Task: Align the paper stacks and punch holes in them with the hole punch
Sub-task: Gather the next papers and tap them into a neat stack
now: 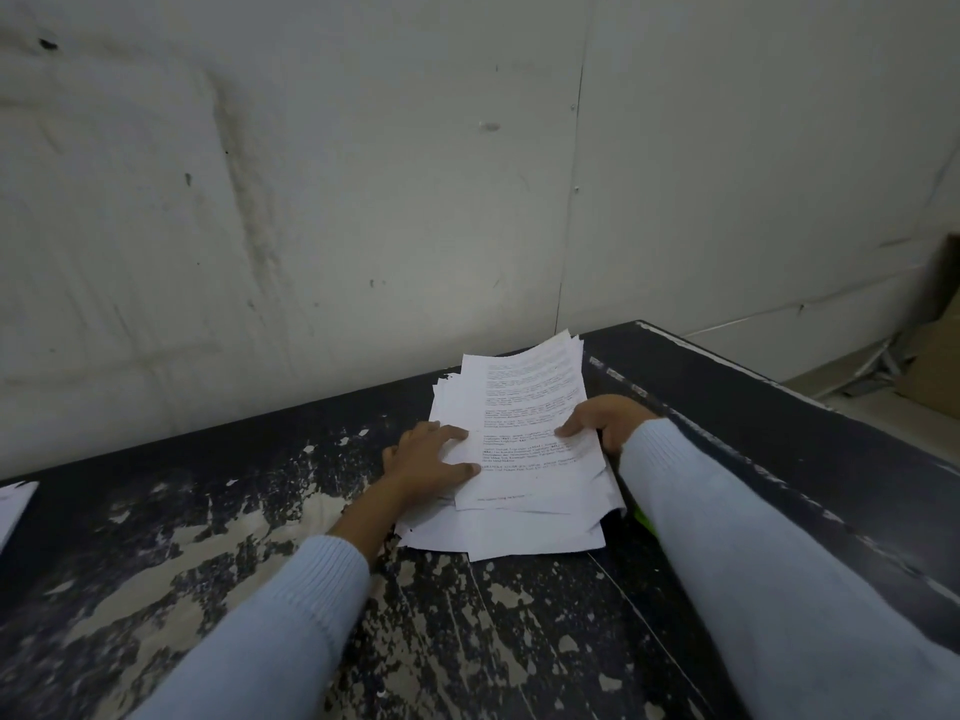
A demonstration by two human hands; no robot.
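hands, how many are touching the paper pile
2: the left hand presses the left edge of the paper pile; the right hand grips its right edge.

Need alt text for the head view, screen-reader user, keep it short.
Two hands in pale blue sleeves hold an untidy stack of printed paper on a worn black table against a grey wall: the left hand lies flat on its left edge, the right hand holds its right edge. No hole punch is recognisable.

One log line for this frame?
stage: aligning | left hand: on paper stack, left edge | right hand: gripping right edge | sheets: uneven | hole punch: unseen
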